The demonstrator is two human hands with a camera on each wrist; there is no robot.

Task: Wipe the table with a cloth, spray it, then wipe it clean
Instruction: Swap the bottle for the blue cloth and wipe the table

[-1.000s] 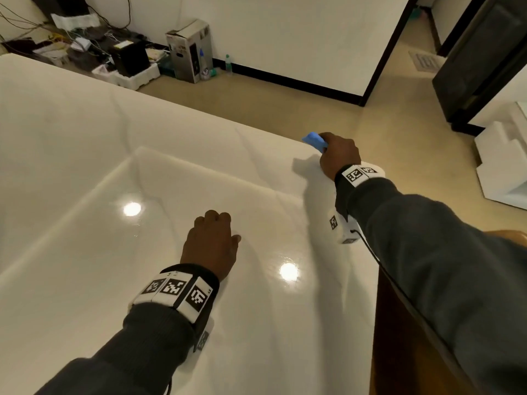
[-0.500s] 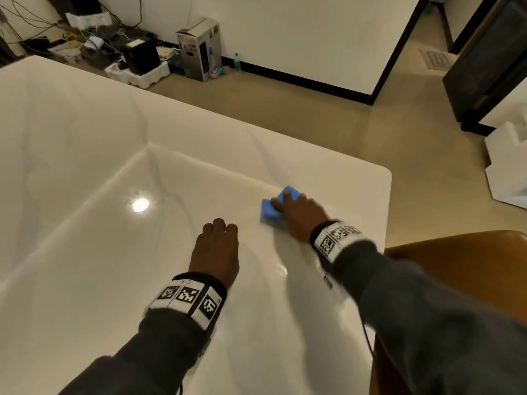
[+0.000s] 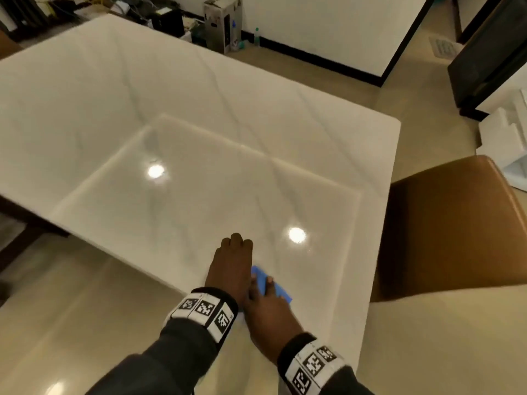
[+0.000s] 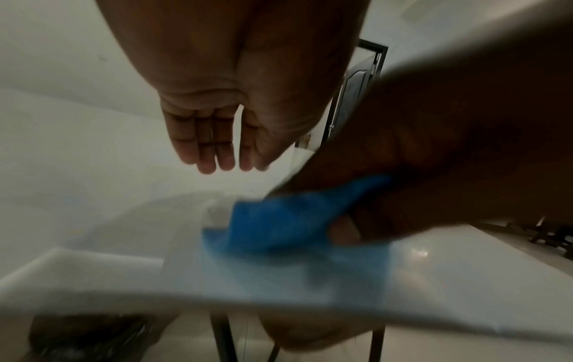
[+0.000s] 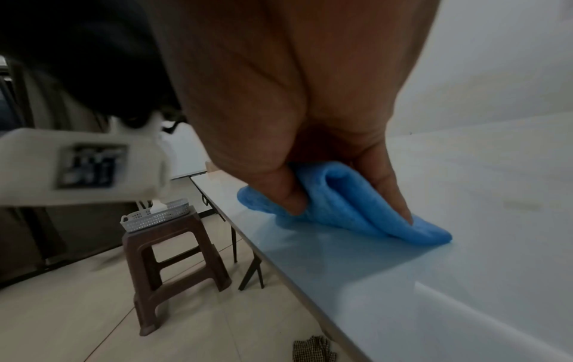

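Fingers and thumb of the right hand [image 3: 269, 309] pinch a folded blue cloth [image 5: 347, 208] and press it on the glossy white worktop [image 3: 199, 132] near its near edge. Beside it the left hand [image 3: 231, 266] rests above the worktop, fingers straight. Wristband markers [image 3: 204, 307] carry only black-and-white codes, no readable writing.

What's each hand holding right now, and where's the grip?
Right hand grips the blue cloth by its bunched top fold, pressing it onto the table. Left hand holds nothing, fingers straight.
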